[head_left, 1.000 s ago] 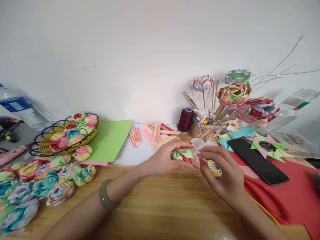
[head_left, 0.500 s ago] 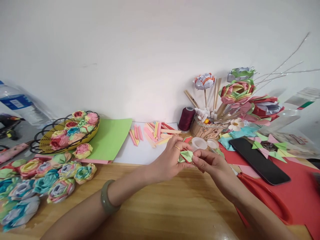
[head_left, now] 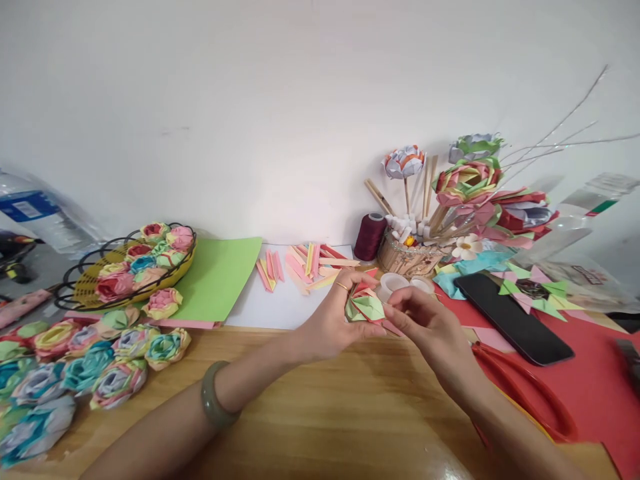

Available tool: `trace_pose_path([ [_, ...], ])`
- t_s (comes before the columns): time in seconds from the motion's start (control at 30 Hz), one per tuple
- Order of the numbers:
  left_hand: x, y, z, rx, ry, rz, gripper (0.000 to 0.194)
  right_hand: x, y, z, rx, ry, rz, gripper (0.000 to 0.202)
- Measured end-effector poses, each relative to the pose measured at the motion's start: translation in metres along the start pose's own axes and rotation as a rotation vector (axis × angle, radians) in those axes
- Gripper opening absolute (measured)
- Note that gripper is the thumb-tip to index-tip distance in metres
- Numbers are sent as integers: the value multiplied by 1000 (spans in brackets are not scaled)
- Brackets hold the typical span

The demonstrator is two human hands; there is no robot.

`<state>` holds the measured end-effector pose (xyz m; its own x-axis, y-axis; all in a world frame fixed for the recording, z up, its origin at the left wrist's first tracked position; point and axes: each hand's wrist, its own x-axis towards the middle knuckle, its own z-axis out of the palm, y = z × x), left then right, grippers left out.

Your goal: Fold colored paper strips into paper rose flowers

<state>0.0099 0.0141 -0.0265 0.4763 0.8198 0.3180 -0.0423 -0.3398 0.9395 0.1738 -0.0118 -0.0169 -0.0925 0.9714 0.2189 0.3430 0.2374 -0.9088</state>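
A small folded-paper flower point(head_left: 367, 307) in green, red and pink sits in my left hand point(head_left: 334, 313), whose fingers and thumb curl around it from the left. A ring and a green bangle show on this hand and wrist. My right hand point(head_left: 423, 323) is closed in a pinch at the flower's right edge, thumb and index finger together; any fine thread between them is too small to tell. Beyond the hands lie folded paper strips point(head_left: 310, 260) in pink, yellow and red on a white sheet point(head_left: 265, 313). Two small round plastic cups point(head_left: 393, 285) stand just behind the fingers.
Left are finished paper flowers point(head_left: 120, 383) and a yellow basket point(head_left: 85, 287) of more. A maroon thread spool point(head_left: 370, 237) stands by a wooden holder point(head_left: 410, 259) with paper flowers on sticks. Right lie a black phone point(head_left: 515, 320), red-handled scissors point(head_left: 540, 400) and red paper point(head_left: 600, 373).
The paper flower has turned in my left hand, so more of its green and red petals show. My right fingers have shifted slightly at its edge. The whole view has moved a little.
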Motion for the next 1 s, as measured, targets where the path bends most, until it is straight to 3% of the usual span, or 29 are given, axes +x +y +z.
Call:
trace_pose_path([
  [0.07, 0, 1, 0, -103, -25, -3, 65, -4, 3, 0, -184, 166, -287, 14],
  [0.1, 0, 1, 1, -131, -46, -11, 72, -6, 4, -1, -273, 189, -419, 19],
  [0.17, -1, 1, 2, -140, -79, -46, 77, -7, 5, 0, -391, 137, -574, 26],
  [0.23, -2, 1, 3, -123, -73, -65, 77, -7, 4, 1, -422, 80, -600, 27],
  [0.4, -2, -1, 3, -181, -10, -57, 70, -3, 5, 2, -250, 52, -483, 28],
  [0.47, -1, -1, 2, -270, -1, -100, 63, -1, 6, 0, -91, 7, -373, 22],
  [0.57, 0, -1, 1, -422, 30, -201, 54, 1, 8, -3, 115, 56, -158, 18],
  [0.7, 0, -2, 0, -599, -32, -314, 44, 4, 6, -5, 121, 97, 65, 34],
  [1.0, 2, -8, -7, -710, -193, -422, 43, 8, 9, -5, 111, 127, 128, 26],
])
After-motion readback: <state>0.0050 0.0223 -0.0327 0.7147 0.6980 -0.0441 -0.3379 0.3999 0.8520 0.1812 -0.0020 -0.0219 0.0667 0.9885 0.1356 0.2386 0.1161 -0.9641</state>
